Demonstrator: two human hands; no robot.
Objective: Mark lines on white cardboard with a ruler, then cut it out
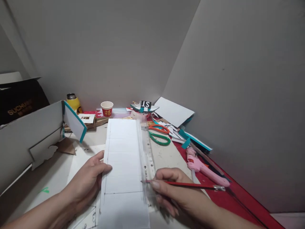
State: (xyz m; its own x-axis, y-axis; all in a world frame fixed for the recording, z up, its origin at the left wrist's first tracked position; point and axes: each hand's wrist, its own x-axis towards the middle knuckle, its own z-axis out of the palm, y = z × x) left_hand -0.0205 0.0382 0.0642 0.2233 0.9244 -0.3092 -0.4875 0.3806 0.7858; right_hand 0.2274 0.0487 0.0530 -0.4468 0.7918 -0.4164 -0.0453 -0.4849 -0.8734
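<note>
A long white card (124, 162) with ruled pencil lines stands in front of me, tilted up from the table. My left hand (91, 173) grips its left edge, thumb on the front face and fingers behind. In my right hand (169, 190) is a red pencil (186, 184), pinched between thumb and fingers, its tip near the card's right edge. A clear ruler (149, 152) lies along that right edge, close to the right fingers; whether they touch it I cannot tell.
Scissors with orange and green handles (159, 139) lie behind the ruler. To the right rests a pink glue gun (205, 170) on red cloth (221, 202). A cut white box (30, 136) stands left. Behind are a paper cup (107, 109), a yellow bottle (72, 103) and card scraps (175, 111).
</note>
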